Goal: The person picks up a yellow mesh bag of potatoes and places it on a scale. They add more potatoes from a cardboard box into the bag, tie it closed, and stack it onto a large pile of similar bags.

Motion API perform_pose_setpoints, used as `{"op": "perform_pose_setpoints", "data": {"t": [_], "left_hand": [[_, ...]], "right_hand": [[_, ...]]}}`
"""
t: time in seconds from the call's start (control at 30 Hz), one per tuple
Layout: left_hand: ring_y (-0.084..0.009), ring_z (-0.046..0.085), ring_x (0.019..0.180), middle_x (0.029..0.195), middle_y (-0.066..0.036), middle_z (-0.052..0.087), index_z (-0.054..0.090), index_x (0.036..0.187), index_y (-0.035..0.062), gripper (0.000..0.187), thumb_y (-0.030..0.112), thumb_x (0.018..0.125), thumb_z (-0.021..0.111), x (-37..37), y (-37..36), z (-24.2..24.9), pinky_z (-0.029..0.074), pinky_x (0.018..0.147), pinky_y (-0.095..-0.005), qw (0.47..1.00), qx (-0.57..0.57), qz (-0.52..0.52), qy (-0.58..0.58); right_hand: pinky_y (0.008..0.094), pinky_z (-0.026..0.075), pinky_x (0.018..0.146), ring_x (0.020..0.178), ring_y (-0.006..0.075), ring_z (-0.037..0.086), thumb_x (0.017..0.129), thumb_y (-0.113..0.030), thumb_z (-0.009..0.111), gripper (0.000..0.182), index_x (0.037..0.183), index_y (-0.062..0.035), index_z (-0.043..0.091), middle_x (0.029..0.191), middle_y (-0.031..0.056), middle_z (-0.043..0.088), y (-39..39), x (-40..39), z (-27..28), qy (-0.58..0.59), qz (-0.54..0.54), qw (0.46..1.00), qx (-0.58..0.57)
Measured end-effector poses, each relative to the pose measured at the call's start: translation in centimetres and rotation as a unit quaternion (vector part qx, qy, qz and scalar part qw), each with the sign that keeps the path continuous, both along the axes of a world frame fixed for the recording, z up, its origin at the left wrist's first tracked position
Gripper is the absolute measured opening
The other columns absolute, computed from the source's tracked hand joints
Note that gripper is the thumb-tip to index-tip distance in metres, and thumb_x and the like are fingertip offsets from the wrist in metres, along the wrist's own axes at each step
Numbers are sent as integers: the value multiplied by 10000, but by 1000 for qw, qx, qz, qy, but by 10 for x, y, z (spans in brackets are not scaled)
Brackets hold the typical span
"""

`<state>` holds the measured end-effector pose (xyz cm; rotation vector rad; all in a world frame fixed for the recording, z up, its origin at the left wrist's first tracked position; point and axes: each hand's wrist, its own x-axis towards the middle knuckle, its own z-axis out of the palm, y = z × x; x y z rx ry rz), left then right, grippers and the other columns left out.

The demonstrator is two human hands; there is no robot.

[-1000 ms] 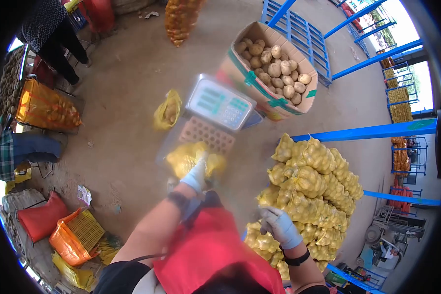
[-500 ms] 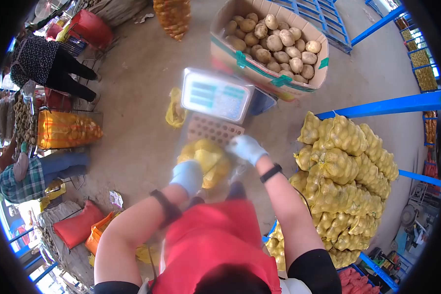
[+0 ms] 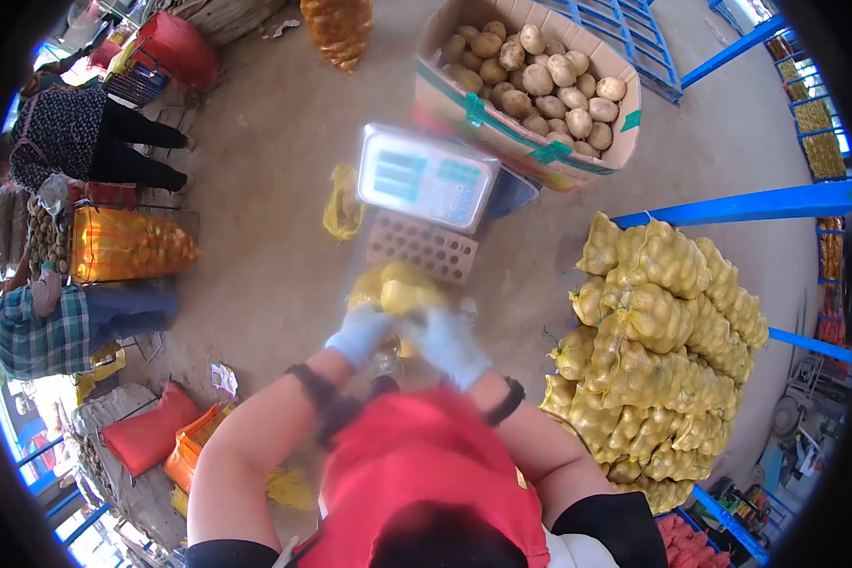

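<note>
A yellow mesh bag with potatoes (image 3: 398, 289) sits low in front of me, over the near end of the scale. My left hand (image 3: 358, 336), in a pale blue glove, is closed on its near left side. My right hand (image 3: 445, 343), gloved alike, is closed on its near right side; its fingers are blurred. Beyond the bag is a metal plate with round holes (image 3: 421, 248), and past it the scale's display panel (image 3: 426, 180). Another yellow mesh bag (image 3: 344, 204) lies left of the scale.
An open cardboard box of potatoes (image 3: 530, 85) stands beyond the scale. Filled yellow sacks (image 3: 663, 350) are stacked at right beside blue bars (image 3: 738, 204). Two people (image 3: 57, 133) are at the left, near an orange mesh sack (image 3: 128, 248) and a red sack (image 3: 151, 431).
My right hand has moved from beside the holed plate down and left onto the yellow bag. The bag's upper part is now gathered between both hands. The view has shifted slightly.
</note>
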<state>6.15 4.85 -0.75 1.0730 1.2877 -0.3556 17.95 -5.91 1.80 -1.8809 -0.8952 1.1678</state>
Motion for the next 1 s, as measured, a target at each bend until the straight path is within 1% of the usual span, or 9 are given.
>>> {"op": "perform_pose_setpoints", "data": {"t": [0.13,0.3,0.43,0.53,0.63,0.67,0.8,0.9,1.0], "left_hand": [[-288,652,827,908,-127,650,623,1003,2,235,137,814,582,6,12,17,539,639,-371,967,125,-223,7],[-330,648,869,996,-136,662,650,1006,52,232,113,791,588,28,-7,18,522,724,-417,685,469,-556,51],[-263,656,872,1027,-95,665,671,988,91,222,163,810,558,27,-10,-16,514,718,-382,527,462,-713,-7],[-259,659,848,1008,-117,668,680,972,91,215,133,803,553,4,13,-17,516,711,-381,604,457,-651,-48],[-211,654,811,954,-97,665,670,955,48,180,111,803,597,1,16,-12,518,631,-362,982,81,-163,-47],[-196,652,798,936,-90,664,667,949,33,172,103,802,611,-2,14,-13,518,605,-355,996,-71,32,-38],[-224,655,773,817,-103,666,668,924,41,174,136,789,614,-15,13,-13,516,591,-374,987,-110,79,-86],[-288,654,792,831,-168,666,662,923,27,221,178,779,591,-9,20,-4,515,659,-392,784,373,-484,-107],[-344,642,837,902,-212,658,664,930,-14,281,182,786,522,16,20,43,502,760,-393,888,258,-380,-13]], "right_hand": [[303,503,718,833,166,641,896,-298,598,307,1078,-53,627,984,75,658,-45,-11,-44,479,-113,866,-91],[310,494,641,753,178,641,886,-237,545,255,973,-26,660,856,92,674,37,59,-70,188,24,974,-121],[412,474,834,921,336,628,835,-322,586,320,937,-35,683,988,191,661,114,31,-10,-128,228,963,-57],[411,482,800,877,353,627,829,-330,614,328,944,-29,674,929,186,664,97,16,7,-107,122,985,66],[389,487,779,906,334,626,849,-347,618,359,1003,-26,661,954,203,656,29,28,35,-29,70,994,-73],[378,487,776,907,308,632,867,-340,599,345,995,-26,662,958,188,662,19,23,31,-16,81,991,-107],[347,492,740,839,232,642,915,-304,535,309,922,-18,654,906,98,675,-51,-9,-61,273,-47,959,57],[309,512,654,726,175,637,918,-293,527,293,892,-20,632,807,83,663,-33,50,-70,289,-143,945,47],[287,501,606,705,148,626,912,-283,569,255,886,-39,642,805,84,660,0,68,-27,397,-85,905,-125]]}}
